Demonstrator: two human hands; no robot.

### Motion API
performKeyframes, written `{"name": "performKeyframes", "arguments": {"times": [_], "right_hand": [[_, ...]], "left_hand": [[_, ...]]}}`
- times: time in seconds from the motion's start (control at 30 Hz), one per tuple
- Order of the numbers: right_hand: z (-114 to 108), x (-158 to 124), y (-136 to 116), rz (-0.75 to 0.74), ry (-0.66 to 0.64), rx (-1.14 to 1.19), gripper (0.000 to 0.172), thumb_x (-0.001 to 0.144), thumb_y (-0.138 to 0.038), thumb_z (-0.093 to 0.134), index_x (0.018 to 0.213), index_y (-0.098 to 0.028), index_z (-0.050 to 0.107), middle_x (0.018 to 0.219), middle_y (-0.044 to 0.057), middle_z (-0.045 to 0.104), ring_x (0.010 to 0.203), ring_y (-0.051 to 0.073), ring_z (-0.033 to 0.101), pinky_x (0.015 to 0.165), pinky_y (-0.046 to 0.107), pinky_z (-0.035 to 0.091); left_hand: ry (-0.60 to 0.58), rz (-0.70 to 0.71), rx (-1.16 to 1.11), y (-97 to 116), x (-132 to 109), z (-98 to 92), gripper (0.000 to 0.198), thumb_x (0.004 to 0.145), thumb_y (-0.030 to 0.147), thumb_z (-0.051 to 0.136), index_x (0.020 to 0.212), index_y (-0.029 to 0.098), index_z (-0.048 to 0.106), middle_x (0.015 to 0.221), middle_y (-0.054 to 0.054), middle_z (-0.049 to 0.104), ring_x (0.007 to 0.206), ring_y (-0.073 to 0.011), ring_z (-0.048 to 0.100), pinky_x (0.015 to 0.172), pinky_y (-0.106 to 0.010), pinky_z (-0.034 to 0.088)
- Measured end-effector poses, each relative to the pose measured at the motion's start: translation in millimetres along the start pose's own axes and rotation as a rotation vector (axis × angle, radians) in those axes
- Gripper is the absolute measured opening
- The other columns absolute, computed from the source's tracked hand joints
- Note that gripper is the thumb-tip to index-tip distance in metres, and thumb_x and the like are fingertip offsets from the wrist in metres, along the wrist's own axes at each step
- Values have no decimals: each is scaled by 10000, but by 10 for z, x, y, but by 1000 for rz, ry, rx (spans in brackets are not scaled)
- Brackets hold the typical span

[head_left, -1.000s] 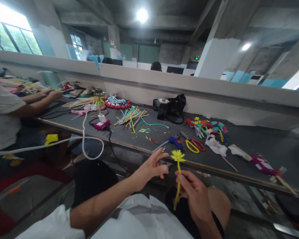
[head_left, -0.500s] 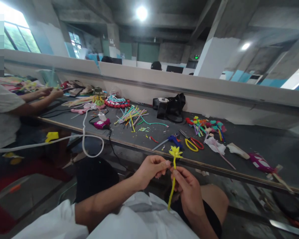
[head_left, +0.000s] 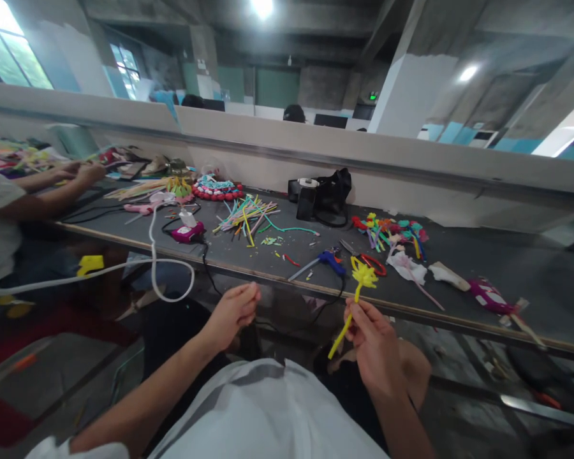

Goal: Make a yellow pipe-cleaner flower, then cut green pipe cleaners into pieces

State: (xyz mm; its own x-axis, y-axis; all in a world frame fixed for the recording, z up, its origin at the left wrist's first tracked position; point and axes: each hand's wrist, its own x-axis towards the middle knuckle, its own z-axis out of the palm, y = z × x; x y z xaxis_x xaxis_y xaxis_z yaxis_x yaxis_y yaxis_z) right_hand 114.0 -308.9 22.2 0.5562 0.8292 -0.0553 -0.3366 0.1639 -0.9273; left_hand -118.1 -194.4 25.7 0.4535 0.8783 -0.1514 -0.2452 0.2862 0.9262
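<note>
A yellow pipe-cleaner flower [head_left: 363, 274] stands tilted above the desk's front edge, petals at the top. My right hand [head_left: 372, 328] pinches its stem just under the head, and the stem's lower end sticks out down to the left. Well to the left, over my lap, is my left hand [head_left: 234, 310], fingertips pressed together; whatever may be between them is hidden. A blue glue gun [head_left: 332, 261] with a pale glue stick lies on the desk beyond the flower. Scissors [head_left: 374, 264] lie just behind the flower head, which partly covers them.
On the desk [head_left: 459, 245] lie a pile of pipe cleaners [head_left: 249, 220], colourful finished pieces [head_left: 392, 233], a black bag [head_left: 332, 194] and purple packages [head_left: 490, 295]. A white cable [head_left: 154, 255] loops at left. Another person's hands [head_left: 83, 173] work there.
My hands have moved apart: the left went left, away from the flower. My right hand carried the flower slightly right and up, its stem now leaning more. The camera view has shifted a little.
</note>
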Motion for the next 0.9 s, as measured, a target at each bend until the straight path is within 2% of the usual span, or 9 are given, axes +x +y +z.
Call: {"name": "performKeyframes", "arguments": {"times": [0.07,0.13,0.2,0.27,0.4,0.5,0.7,0.8,0.9], "right_hand": [[74,25,-13,-21,0,-2,302,710,-404,744,922,-198,681,736,-25,596,555,73,476,460,190,352],[149,41,-23,-40,-10,-6,311,715,-402,742,934,-191,677,753,-17,602,559,73,480,466,193,357],[193,58,-33,-61,-14,-16,323,719,-401,740,949,-184,674,773,-9,612,558,70,481,470,194,361],[190,78,-44,-80,-8,-31,325,724,-394,739,958,-178,673,783,-2,619,557,68,479,471,192,360],[96,95,-51,-105,20,-43,297,710,-360,757,930,-177,678,780,-9,611,557,56,472,474,183,359],[33,89,-36,-121,48,-37,297,699,-363,761,913,-176,675,778,-12,606,547,53,466,467,187,361],[-265,387,-66,-225,232,-63,318,726,-465,707,885,-205,617,709,-61,554,514,47,450,470,188,372],[-630,725,-108,-216,289,-185,401,683,-495,737,901,-175,635,706,-47,582,528,67,498,459,202,384],[-1085,1119,-188,-178,366,-383,307,811,-403,672,976,-147,630,820,-10,629,624,95,580,545,233,478]], "left_hand": [[-113,-18,118,-49,3,128,327,796,460,633,839,140,584,557,80,371,422,-25,233,406,-157,193],[-264,-20,235,-112,7,361,404,776,469,653,1028,160,591,778,4,561,481,-38,372,449,-178,299],[-437,-1,355,-169,13,620,500,785,509,625,1156,178,568,927,-46,605,582,-78,480,505,-202,364],[-585,99,504,-208,20,830,419,800,475,619,1084,167,612,829,-27,616,584,-91,478,523,-209,354],[-558,373,855,-219,18,976,288,886,373,507,723,163,618,592,20,505,548,-95,427,527,-217,293],[-489,420,903,-204,-3,917,306,905,365,464,712,168,597,594,32,467,549,-93,403,530,-212,282],[-353,362,909,-296,-66,513,331,897,356,450,668,157,586,578,33,445,550,-95,385,530,-201,281],[-77,331,960,-255,-67,-27,340,865,395,478,648,164,602,562,23,500,558,-110,446,556,-202,322],[305,259,1041,-58,-82,-802,345,782,487,552,667,175,643,575,21,580,578,-125,489,566,-199,349]]}}
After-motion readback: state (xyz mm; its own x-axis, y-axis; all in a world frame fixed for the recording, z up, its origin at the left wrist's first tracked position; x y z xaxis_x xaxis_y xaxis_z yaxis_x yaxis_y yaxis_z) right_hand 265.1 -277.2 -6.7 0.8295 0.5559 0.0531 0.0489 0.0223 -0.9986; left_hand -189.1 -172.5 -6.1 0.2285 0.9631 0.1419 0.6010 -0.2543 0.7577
